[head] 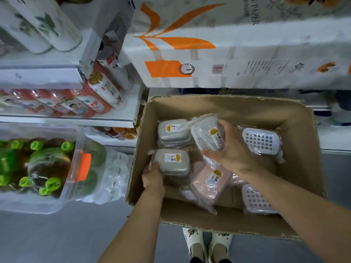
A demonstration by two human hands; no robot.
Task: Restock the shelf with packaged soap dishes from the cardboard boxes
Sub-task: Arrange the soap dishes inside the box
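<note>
Right hand (230, 149) is curled round a grey soap dish in a clear plastic bag (209, 134), thumb at its near end, fingers over the far end, tilted and raised above the rest near the middle of the open brown cardboard box (296, 118). Left hand (152, 176) grips the near-left end of a taupe bagged soap dish w/ yellow label (171, 161), which sits atop a stack by the box's left wall. Another grey bagged dish (173, 130) lies toward the far-left corner; a pink bagged dish (209, 180) lies near the front-centre; two white grid-topped dishes (261, 141) sit along the right side.

Step in hand, by the look of it: the pick-up, one pkg per hand. Next move calls for lifting both clear of the box walls w/o snagging the loose bags, then carrying them to the white shelf (133, 112) at left. Which shelf slot they go in can't be told.
</note>
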